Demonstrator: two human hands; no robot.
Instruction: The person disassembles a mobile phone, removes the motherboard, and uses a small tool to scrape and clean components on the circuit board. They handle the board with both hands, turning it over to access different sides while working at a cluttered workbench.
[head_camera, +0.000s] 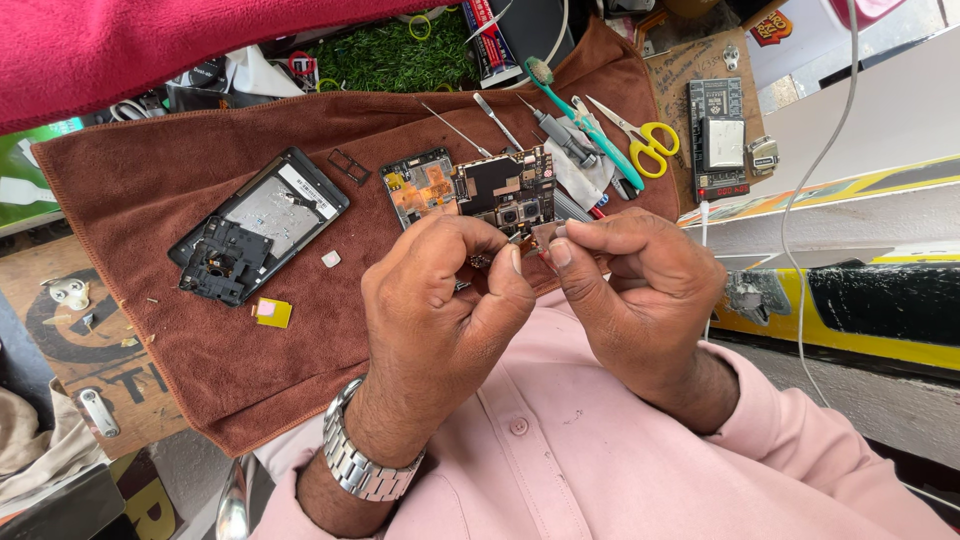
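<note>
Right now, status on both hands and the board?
Left hand and right hand pinch a small part together. Circuit board on brown towel, just beyond fingertips. Opened phone lies left, apart.

Yellow-handled scissors (645, 140), green toothbrush (585, 125), brown towel (200, 340)

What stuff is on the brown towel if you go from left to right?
Opened phone shell → yellow square piece → circuit board → green toothbrush → yellow-handled scissors.
</note>
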